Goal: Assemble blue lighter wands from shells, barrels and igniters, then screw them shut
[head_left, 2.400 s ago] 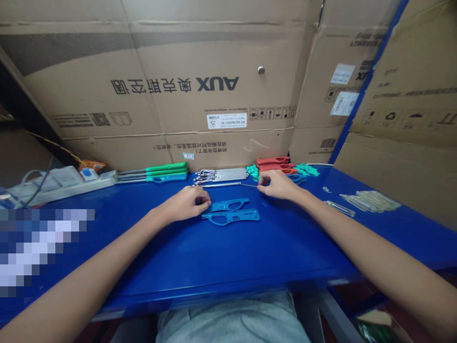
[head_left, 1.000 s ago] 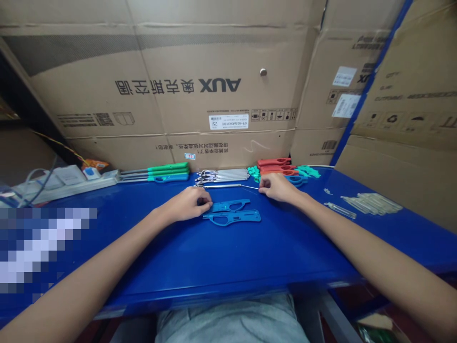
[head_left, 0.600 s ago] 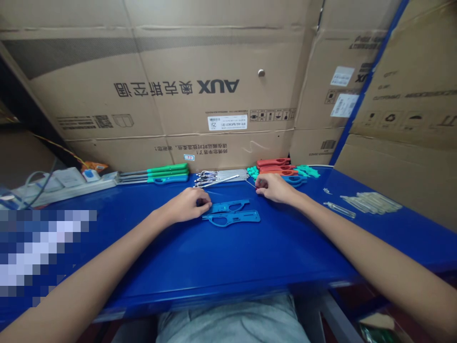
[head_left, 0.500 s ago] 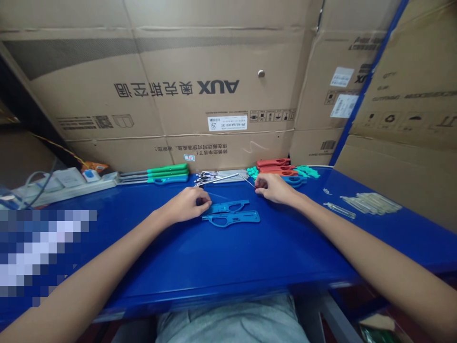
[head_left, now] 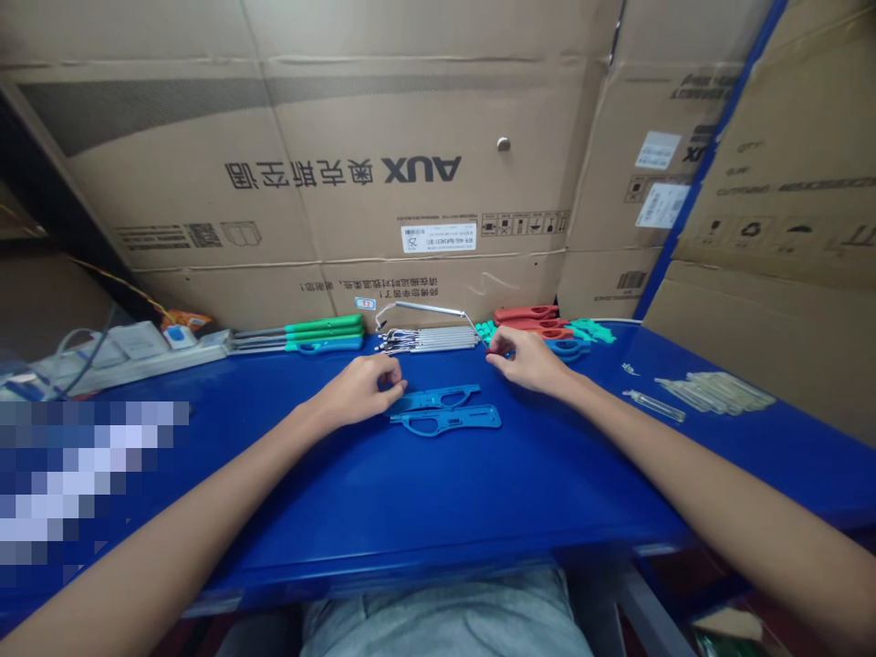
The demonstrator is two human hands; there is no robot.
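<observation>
My right hand (head_left: 526, 358) pinches the thin wire end of a long metal tube (head_left: 424, 308) and holds it lifted above the pile of metal tubes (head_left: 428, 339). My left hand (head_left: 361, 388) rests on the blue table (head_left: 424, 493), fingers curled at the left end of two blue plastic handle shells (head_left: 444, 409). Whether it grips a shell is unclear.
Green-handled lighters (head_left: 301, 332) lie at the back left, red and teal handle parts (head_left: 540, 321) at the back right. Clear small tubes (head_left: 712, 391) lie at the right. A white power strip (head_left: 116, 351) sits at the far left. Cardboard boxes (head_left: 411, 164) wall the back.
My right hand has lifted the metal tube off the table; its far end has swung up above the pile. My left hand has stayed by the blue shells.
</observation>
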